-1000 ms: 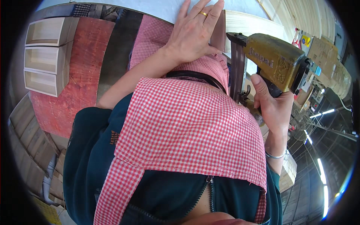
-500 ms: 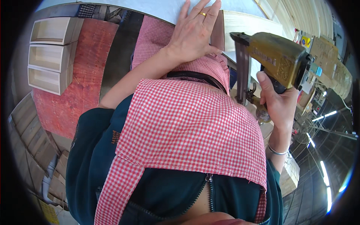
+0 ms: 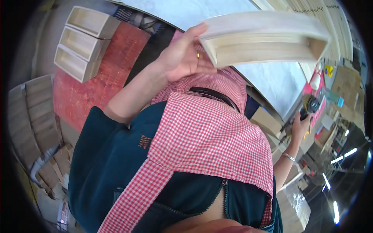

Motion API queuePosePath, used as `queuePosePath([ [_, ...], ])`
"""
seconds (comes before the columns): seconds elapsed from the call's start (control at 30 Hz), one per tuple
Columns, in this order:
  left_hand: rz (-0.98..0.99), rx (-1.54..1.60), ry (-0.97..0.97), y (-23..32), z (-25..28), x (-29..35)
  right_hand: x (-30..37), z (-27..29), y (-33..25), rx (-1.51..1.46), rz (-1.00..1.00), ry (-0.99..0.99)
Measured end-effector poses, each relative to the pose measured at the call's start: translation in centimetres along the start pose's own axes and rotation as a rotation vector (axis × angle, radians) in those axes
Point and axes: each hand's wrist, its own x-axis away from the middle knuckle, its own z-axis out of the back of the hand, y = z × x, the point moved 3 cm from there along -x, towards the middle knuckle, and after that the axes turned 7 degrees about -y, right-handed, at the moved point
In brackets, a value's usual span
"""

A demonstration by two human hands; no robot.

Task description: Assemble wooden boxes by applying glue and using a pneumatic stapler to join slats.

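Observation:
My left hand (image 3: pixel 180 56), with a gold ring, grips the left end of a pale wooden box (image 3: pixel 264 26). The box is a long, open-fronted rectangle, raised above the white-topped worktable (image 3: pixel 287 87) and slightly blurred. My right hand (image 3: pixel 300 126) is stretched out to the right, wrapped round the handle of a nail gun (image 3: pixel 311 104). Only part of the nail gun shows there, beside the table's right end.
Several similar wooden boxes (image 3: pixel 79 40) stand together on a red board (image 3: pixel 105 73) at the left. Long pale wood strips (image 3: pixel 322 23) lie at the far right. Flattened cardboard (image 3: pixel 35 105) leans at the lower left, and a cardboard box (image 3: pixel 266 121) sits below the table edge.
My left hand, earlier laid flat on the work, has turned and lifted the wooden box. My right hand has carried the nail gun away to the right. The view has turned somewhat.

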Motion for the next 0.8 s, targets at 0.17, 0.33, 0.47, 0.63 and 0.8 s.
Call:
queuePosePath([
  [0.17,-0.047,0.533,0.061,-2.3,1.5,4.0,-2.3,-2.8,8.1,0.174,0.023,0.023],
  [0.33,-0.031,0.699,0.065,-4.1,2.7,5.3,-4.2,-5.2,9.3,0.289,-0.101,0.033],
  [0.47,-0.033,0.482,0.245,-4.6,4.5,5.9,-6.0,-6.4,10.8,0.318,-0.16,0.071],
  [0.63,-0.146,-0.009,0.501,-1.7,7.5,7.7,-6.6,-6.7,12.2,0.307,-0.192,0.136],
  [0.8,-0.198,-0.424,0.517,3.4,7.8,7.5,-5.5,-6.9,8.7,0.196,-0.15,0.23],
])
